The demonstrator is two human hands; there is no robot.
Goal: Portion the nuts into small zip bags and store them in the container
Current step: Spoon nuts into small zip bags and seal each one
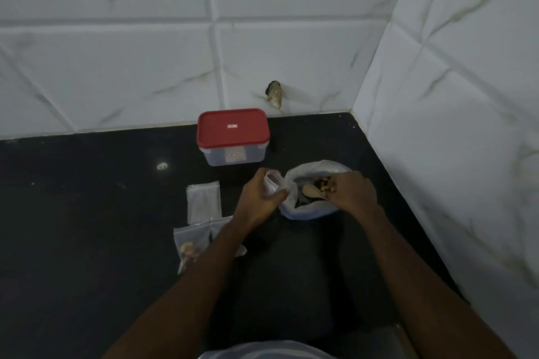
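Nuts [325, 183] lay in the big bag [303, 211] on the worktop [87, 213], where the right hand [353, 192] gripped a spoon [310, 192]. The left hand [256, 198] pinched a zip bag [274, 182] just beside it. Its mouth looked narrow, so I think some nuts could spill during pouring.

black countertop [87, 213] below white marbled wall tiles [116, 67]; chipped hole [274, 94] in one tile.

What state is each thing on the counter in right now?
Container: closed, red lid on.
Held zip bag: mouth open, in left hand.
Nut bag: open, upright.
Wooden spoon: in nut bag, gripped by right hand.
Spare zip bag: empty, lying flat.
Filled zip bag: holds nuts, seal unclear.
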